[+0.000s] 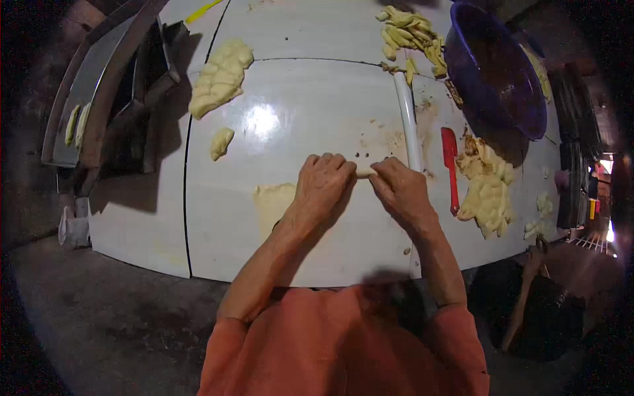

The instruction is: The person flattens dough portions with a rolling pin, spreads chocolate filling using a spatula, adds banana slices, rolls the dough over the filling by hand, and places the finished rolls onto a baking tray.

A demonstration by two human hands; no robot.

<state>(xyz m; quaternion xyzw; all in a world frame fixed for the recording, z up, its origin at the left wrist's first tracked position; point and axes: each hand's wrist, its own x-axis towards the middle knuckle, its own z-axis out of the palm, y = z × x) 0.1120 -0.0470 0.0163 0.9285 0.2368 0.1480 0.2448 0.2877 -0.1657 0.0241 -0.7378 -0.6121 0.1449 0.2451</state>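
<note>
Between my two hands lies a small pale roll of dough (364, 171), most of it hidden under the fingers. My left hand (323, 183) is closed over its left end, and my right hand (400, 189) curls its fingers on the right end. Beside my left wrist, a thin flattened sheet of dough (269, 201) lies on the white tabletop (317, 105), partly covered by the forearm. A white rolling pin (407, 119) rests just beyond my right hand, pointing away from me. Further right is a red knife-shaped scraper (450, 165) next to a lumpy dough pile (485, 191).
A large dark purple basin (456, 39) stands at the far right near a heap of dough strips (406, 33). To the left are a big dough mass (224, 76), a small lump (221, 143) and metal trays (102, 59), one holding two dough pieces. A yellow tool (201, 11) lies at the far left.
</note>
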